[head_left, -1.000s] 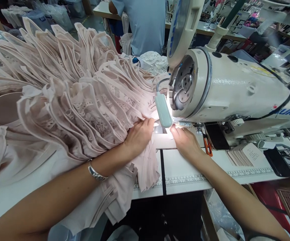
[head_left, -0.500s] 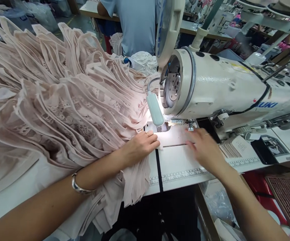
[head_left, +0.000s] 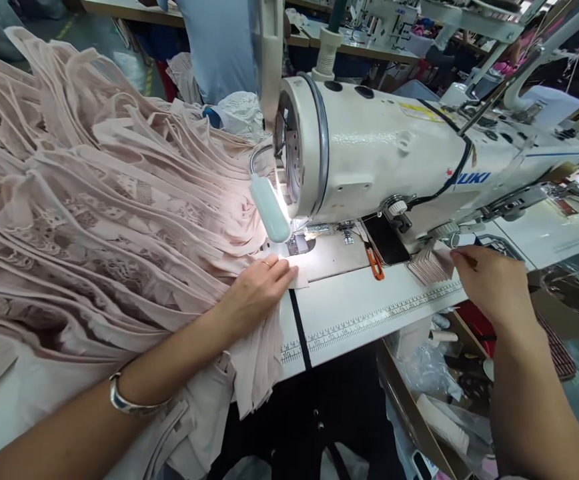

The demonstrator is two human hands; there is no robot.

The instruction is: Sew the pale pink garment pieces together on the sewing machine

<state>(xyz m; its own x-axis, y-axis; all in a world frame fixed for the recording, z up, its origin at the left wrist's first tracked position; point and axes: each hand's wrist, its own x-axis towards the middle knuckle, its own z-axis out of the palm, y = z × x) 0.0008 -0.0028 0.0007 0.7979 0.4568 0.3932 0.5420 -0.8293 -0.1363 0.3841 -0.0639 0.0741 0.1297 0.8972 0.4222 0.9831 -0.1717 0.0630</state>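
From the near left, the left forearm (head_left: 184, 357), wearing a bracelet (head_left: 119, 399), slanted far and right to the left hand (head_left: 255, 293), palm down, fingers bent at the right edge of the pink garments (head_left: 134, 220). Well apart, the right forearm (head_left: 534, 393) rose from the near right, the right hand (head_left: 492, 283) curled leftward with its fingertips at a small fanned stack (head_left: 427, 267); whether either hand clamped anything could not be told. Beyond them stood the sewing machine (head_left: 364, 147).
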